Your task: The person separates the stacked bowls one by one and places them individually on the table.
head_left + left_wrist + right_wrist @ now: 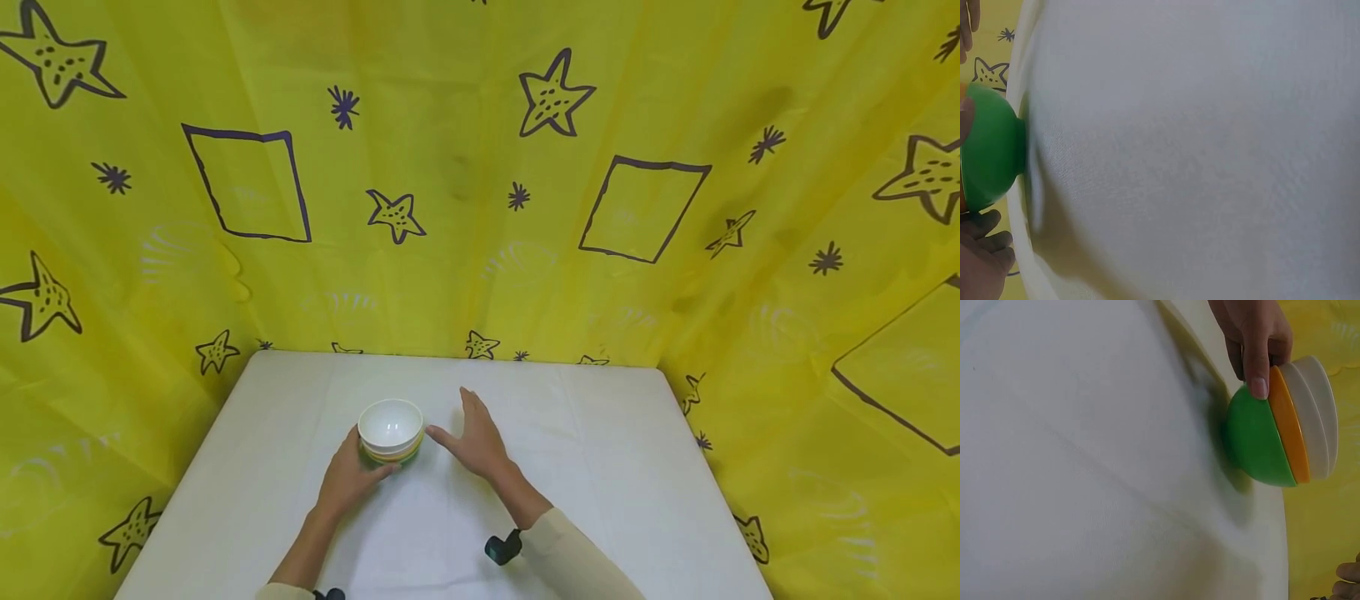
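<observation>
A stack of three nested bowls [391, 431], white on top, orange in the middle and green at the bottom, stands on the white table [615, 475], left of its middle. My left hand [352, 468] grips the stack from the near left side, thumb on the green bowl [1257, 440]. My right hand [474, 437] hovers open just right of the stack, fingers straight, its thumb tip close to the rim. In the left wrist view the green bowl [990, 153] sits at the left edge with the fingers [985, 250] of my left hand below it.
Yellow curtains [450, 208] printed with stars and squares close off the table at the back and on both sides. A black wrist camera mount [502, 547] sits on my right forearm. Bare white tabletop lies to the right of and in front of the bowls.
</observation>
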Tool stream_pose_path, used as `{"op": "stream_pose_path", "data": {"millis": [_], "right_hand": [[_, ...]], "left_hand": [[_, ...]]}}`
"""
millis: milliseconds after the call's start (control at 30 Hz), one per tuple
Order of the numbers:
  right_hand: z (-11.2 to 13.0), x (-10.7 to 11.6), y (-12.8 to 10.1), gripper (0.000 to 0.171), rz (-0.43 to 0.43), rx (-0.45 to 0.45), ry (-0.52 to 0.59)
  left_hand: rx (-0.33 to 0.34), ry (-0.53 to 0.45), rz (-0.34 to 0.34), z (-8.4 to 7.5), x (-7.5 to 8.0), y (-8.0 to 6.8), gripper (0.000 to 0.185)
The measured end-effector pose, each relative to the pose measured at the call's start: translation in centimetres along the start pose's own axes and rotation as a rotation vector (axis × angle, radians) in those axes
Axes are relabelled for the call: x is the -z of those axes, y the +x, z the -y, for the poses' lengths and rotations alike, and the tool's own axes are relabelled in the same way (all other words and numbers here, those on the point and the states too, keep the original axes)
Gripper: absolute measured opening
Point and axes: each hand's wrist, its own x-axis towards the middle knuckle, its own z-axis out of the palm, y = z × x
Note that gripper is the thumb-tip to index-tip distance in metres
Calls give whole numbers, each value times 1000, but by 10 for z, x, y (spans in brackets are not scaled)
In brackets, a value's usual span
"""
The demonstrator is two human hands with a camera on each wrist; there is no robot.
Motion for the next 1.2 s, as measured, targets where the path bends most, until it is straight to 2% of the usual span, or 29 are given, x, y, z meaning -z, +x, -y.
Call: {"op": "stream_pose_path", "data": {"millis": [333,600,867,1033,1200], "right_hand": [[14,-12,5,103,34,18,59],[28,-24,9,102,41,50,79],[34,-33,10,104,63,79,99],[40,-37,11,104,65,106,108],[48,-41,10,103,62,88,116]], "left_hand": [[-2,-13,-26,0,-3,0,102],[-14,-10,-73,1,-5,1,103],[25,-23,-50,0,-8,-2,103],[30,-15,-62,-1,-7,-2,101],[29,-3,-73,-3,-6,-1,97]]}}
